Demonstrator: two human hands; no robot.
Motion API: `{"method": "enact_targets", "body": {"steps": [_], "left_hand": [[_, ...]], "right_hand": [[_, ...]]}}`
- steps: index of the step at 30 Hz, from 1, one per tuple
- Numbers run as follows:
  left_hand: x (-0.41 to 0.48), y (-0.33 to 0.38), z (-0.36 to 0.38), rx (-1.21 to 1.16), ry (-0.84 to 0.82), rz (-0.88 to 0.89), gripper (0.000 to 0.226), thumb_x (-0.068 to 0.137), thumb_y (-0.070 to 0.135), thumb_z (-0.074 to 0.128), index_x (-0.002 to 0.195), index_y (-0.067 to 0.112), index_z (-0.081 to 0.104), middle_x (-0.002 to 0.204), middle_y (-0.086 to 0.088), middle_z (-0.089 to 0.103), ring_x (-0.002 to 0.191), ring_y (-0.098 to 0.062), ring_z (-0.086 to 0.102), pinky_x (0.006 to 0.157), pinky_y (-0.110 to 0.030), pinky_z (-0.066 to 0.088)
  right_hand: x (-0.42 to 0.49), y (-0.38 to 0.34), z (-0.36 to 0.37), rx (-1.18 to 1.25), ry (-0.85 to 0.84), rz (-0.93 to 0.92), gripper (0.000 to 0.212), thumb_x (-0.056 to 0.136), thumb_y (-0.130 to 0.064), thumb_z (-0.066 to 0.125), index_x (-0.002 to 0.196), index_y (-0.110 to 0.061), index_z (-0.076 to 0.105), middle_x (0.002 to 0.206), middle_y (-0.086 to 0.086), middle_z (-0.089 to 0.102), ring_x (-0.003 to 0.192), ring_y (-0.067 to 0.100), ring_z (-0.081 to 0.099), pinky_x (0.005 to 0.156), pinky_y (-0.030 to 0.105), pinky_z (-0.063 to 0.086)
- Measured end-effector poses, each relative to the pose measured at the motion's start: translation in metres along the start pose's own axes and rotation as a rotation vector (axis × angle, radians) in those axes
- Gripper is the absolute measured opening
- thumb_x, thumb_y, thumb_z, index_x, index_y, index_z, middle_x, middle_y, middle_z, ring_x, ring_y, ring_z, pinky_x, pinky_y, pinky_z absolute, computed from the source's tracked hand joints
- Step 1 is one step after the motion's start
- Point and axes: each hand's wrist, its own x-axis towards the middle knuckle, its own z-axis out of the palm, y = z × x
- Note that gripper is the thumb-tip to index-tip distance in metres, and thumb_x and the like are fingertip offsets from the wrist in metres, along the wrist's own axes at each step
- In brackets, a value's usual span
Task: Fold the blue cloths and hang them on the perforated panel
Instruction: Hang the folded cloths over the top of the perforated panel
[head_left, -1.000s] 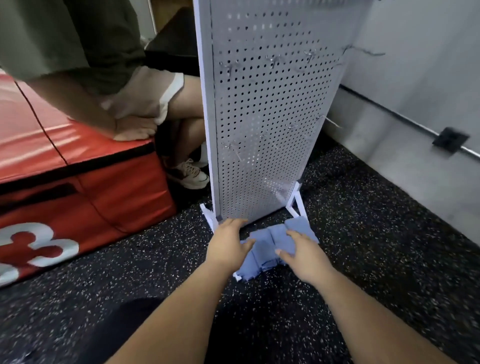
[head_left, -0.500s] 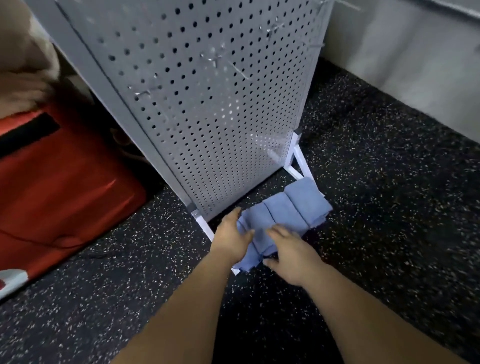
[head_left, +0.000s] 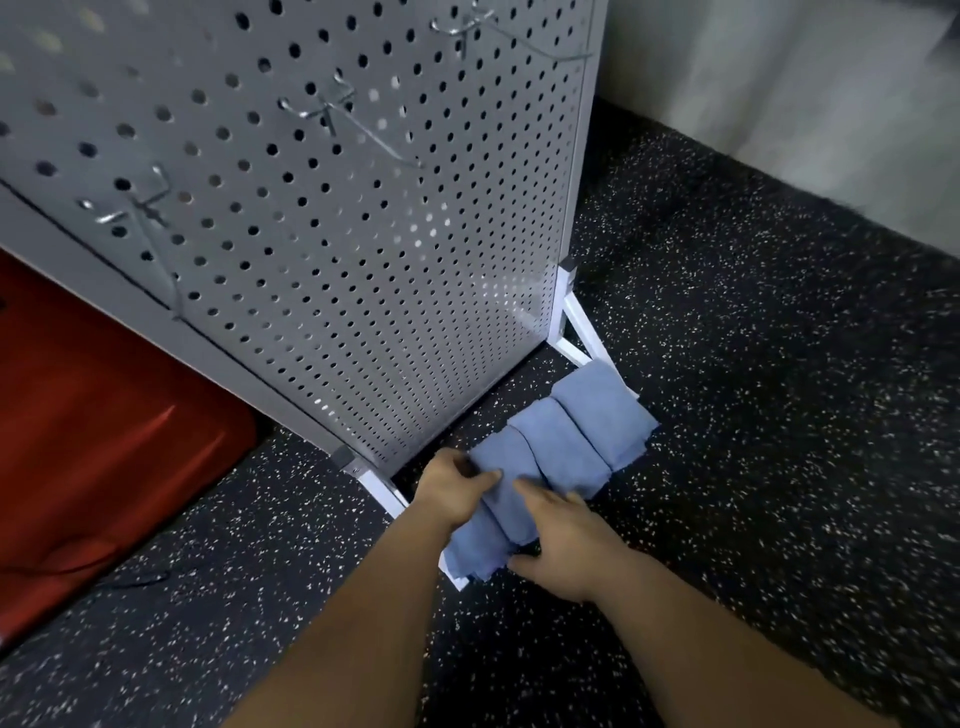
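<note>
Soft light is falling on the perforated panel (head_left: 363, 270); blur is smearing its upper-left holes and the wall (head_left: 779, 78) beside it.

The perforated panel (head_left: 363, 234) runs off my top edge, the red pad (head_left: 104, 415) off the left. The blue cloths (head_left: 571, 436) cover part of the panel's white foot (head_left: 382, 491), and the wall (head_left: 779, 104) is smeared.

A black floor (head_left: 753, 467) flecked with pale specks is spread across the lower and right parts of the view. At the left, a glossy red padded block (head_left: 104, 441) is set on it. The floor is met by a pale wall (head_left: 779, 78) at the upper right. A thin dark line (head_left: 140, 578), possibly a cable, is seen near the block.
</note>
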Motion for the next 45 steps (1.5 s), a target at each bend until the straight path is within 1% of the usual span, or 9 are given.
{"method": "enact_targets", "body": {"steps": [5, 10, 14, 17, 21, 28, 32, 41, 45], "left_hand": [[-0.024, 0.005, -0.003, -0.11, 0.052, 0.018, 0.041, 0.082, 0.032, 0.091, 0.102, 0.018, 0.058, 0.096, -0.002, 0.066, 0.091, -0.022, 0.064, 0.08, -0.034, 0.052], [-0.088, 0.034, -0.025, -0.336, 0.169, 0.093, 0.04, 0.079, 0.02, 0.09, 0.102, 0.012, 0.058, 0.095, -0.005, 0.067, 0.086, -0.021, 0.064, 0.075, -0.027, 0.052], [-0.152, 0.069, -0.051, -0.581, 0.064, 0.21, 0.051, 0.077, 0.032, 0.096, 0.109, 0.012, 0.062, 0.097, -0.011, 0.075, 0.09, -0.027, 0.074, 0.092, -0.054, 0.062], [-0.201, 0.094, -0.075, -0.673, 0.031, 0.345, 0.04, 0.086, 0.034, 0.087, 0.111, 0.01, 0.066, 0.087, -0.006, 0.073, 0.088, -0.022, 0.072, 0.092, -0.056, 0.061], [-0.268, 0.121, -0.108, -0.662, 0.089, 0.517, 0.023, 0.092, 0.029, 0.084, 0.112, 0.029, 0.072, 0.098, 0.004, 0.077, 0.094, -0.023, 0.073, 0.085, -0.049, 0.065], [-0.384, 0.182, -0.176, -0.593, 0.293, 0.866, 0.019, 0.098, 0.022, 0.078, 0.115, 0.021, 0.07, 0.11, 0.013, 0.076, 0.102, -0.007, 0.072, 0.09, -0.03, 0.06], [-0.432, 0.215, -0.209, -0.532, 0.421, 1.0, 0.022, 0.099, 0.023, 0.075, 0.121, 0.024, 0.069, 0.111, 0.013, 0.075, 0.102, -0.001, 0.07, 0.086, -0.017, 0.054], [-0.505, 0.292, -0.274, -0.193, 0.773, 1.203, 0.021, 0.103, 0.037, 0.068, 0.124, 0.035, 0.069, 0.113, 0.015, 0.071, 0.101, -0.001, 0.066, 0.092, -0.034, 0.058], [-0.523, 0.337, -0.303, -0.006, 0.897, 1.233, 0.027, 0.105, 0.048, 0.06, 0.126, 0.034, 0.07, 0.112, 0.011, 0.072, 0.099, -0.009, 0.067, 0.089, -0.04, 0.058]], "right_hand": [[-0.002, -0.015, -0.007, 0.11, 0.051, 0.045, 0.098, 0.096, -0.048, 0.07, 0.169, -0.028, 0.008, 0.166, 0.005, 0.038, 0.15, 0.031, 0.037, 0.116, 0.045, 0.043], [-0.037, -0.045, -0.032, 0.259, 0.28, 0.039, 0.073, 0.097, -0.054, 0.068, 0.161, -0.034, 0.038, 0.152, -0.002, 0.047, 0.138, 0.021, 0.053, 0.107, 0.038, 0.05], [-0.077, -0.074, -0.066, 0.342, 0.476, -0.008, 0.059, 0.096, -0.051, 0.071, 0.148, -0.028, 0.057, 0.136, -0.009, 0.059, 0.124, 0.013, 0.062, 0.103, 0.03, 0.051], [-0.115, -0.095, -0.098, 0.378, 0.57, -0.064, 0.047, 0.097, -0.051, 0.07, 0.139, -0.03, 0.066, 0.124, -0.01, 0.067, 0.113, 0.008, 0.067, 0.098, 0.025, 0.053], [-0.17, -0.129, -0.141, 0.437, 0.681, -0.153, 0.033, 0.098, -0.047, 0.071, 0.129, -0.036, 0.072, 0.115, -0.017, 0.071, 0.1, -0.001, 0.071, 0.091, 0.035, 0.062], [-0.266, -0.213, -0.204, 0.446, 0.917, -0.403, 0.026, 0.096, -0.039, 0.077, 0.12, -0.028, 0.076, 0.111, -0.014, 0.073, 0.095, -0.005, 0.069, 0.078, 0.009, 0.052], [-0.306, -0.253, -0.238, 0.367, 1.088, -0.509, 0.025, 0.1, -0.043, 0.069, 0.119, -0.027, 0.074, 0.111, -0.016, 0.068, 0.096, -0.005, 0.066, 0.079, 0.011, 0.05], [-0.356, -0.307, -0.315, 0.308, 1.28, -0.624, 0.021, 0.104, -0.042, 0.063, 0.117, -0.028, 0.073, 0.102, -0.014, 0.073, 0.092, 0.005, 0.067, 0.077, 0.034, 0.054], [-0.374, -0.322, -0.362, 0.214, 1.346, -0.581, 0.027, 0.107, -0.042, 0.059, 0.124, -0.026, 0.072, 0.096, -0.008, 0.069, 0.085, 0.014, 0.058, 0.069, 0.031, 0.035]]}}
